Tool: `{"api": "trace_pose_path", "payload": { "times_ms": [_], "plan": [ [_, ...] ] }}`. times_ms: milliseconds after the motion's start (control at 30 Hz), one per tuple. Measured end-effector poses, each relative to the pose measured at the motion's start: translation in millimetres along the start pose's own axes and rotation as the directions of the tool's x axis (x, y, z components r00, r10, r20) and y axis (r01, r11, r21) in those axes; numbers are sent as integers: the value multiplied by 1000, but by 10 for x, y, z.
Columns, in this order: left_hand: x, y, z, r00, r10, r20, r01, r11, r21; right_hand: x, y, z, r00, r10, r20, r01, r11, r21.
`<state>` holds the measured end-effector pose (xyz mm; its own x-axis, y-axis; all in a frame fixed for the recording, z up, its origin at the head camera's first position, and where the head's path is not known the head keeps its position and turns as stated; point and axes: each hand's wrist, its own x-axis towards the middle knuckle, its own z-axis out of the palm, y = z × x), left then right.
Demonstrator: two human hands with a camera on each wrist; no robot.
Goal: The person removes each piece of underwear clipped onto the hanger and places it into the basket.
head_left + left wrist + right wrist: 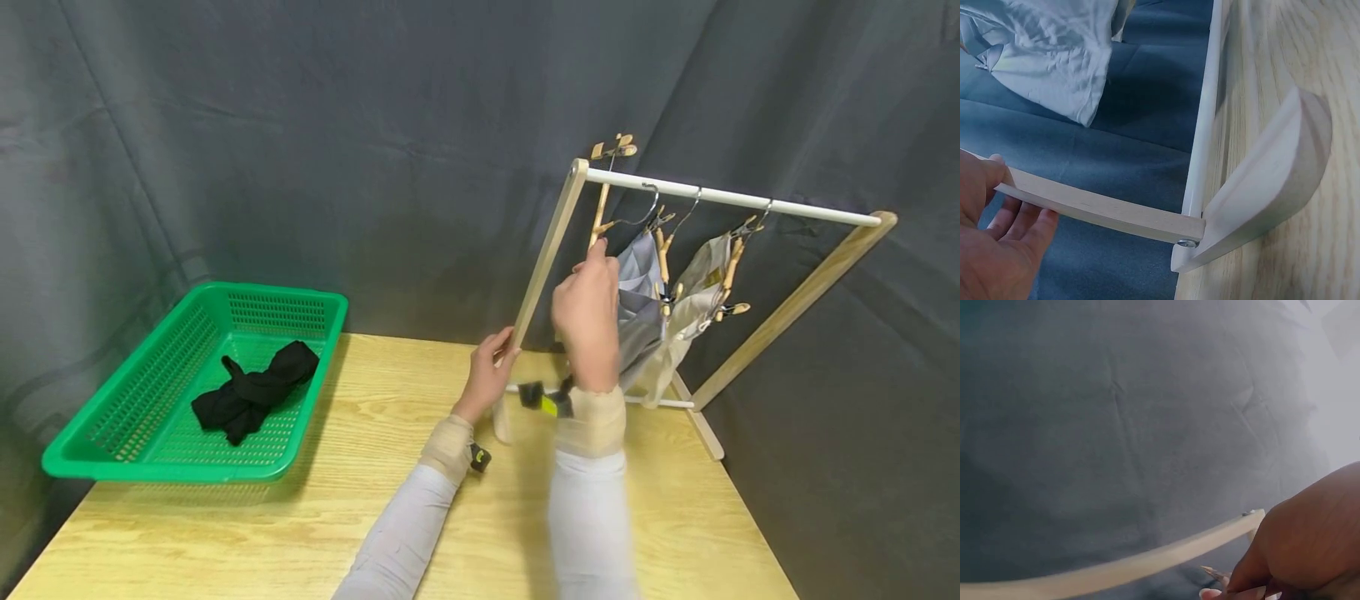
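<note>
My left hand (491, 371) holds the near wooden post (551, 246) of a small clothes rack, thumb on one side and fingers on the other in the left wrist view. My right hand (588, 317) is raised at the rack's left end, fingers curled round the lower end of a wooden clip hanger (602, 208). That hanger stands tilted, one pair of clips (615, 147) above the rail, its hook by the white rail (720, 197). In the right wrist view a clip tip (1213, 572) shows beside the fingers. The right hand partly hides a grey garment (641, 271).
A beige garment (697, 308) hangs from a clip hanger farther along the rail. On the left of the wooden table (390, 417) stands a green basket (63, 454) with a crumpled black cloth (255, 387) inside. Dark curtains (420, 150) enclose the table behind.
</note>
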<state>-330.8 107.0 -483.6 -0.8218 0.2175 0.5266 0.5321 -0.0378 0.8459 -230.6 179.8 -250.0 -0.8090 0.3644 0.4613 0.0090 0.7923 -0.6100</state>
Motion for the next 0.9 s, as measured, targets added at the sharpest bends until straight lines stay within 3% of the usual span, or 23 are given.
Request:
{"api": "trace_pose_path", "payload": {
  "times_ms": [167, 300, 467, 700, 900],
  "plan": [
    [-8, 1, 6, 1000, -10, -7, 10, 1000, -1, 166, 21, -107, 997, -78, 10, 78, 995, -54],
    [-2, -5, 4, 1000, -8, -14, 8, 1000, 3, 259, 27, -171, 992, -107, 71, 114, 988, -102],
    [-7, -10, 4, 1000, -7, -10, 7, 1000, 16, 343, 42, -250, 982, -108, 154, 131, 980, -149],
    [-14, -13, -4, 1000, -10, 3, 10, 1000, 10, 385, 52, -324, 976, -106, 191, 148, 964, -220],
    [-1, -17, -12, 1000, 2, 23, -2, 1000, 18, 377, 40, -394, 947, -69, 315, 167, 941, -293]
  ]
}}
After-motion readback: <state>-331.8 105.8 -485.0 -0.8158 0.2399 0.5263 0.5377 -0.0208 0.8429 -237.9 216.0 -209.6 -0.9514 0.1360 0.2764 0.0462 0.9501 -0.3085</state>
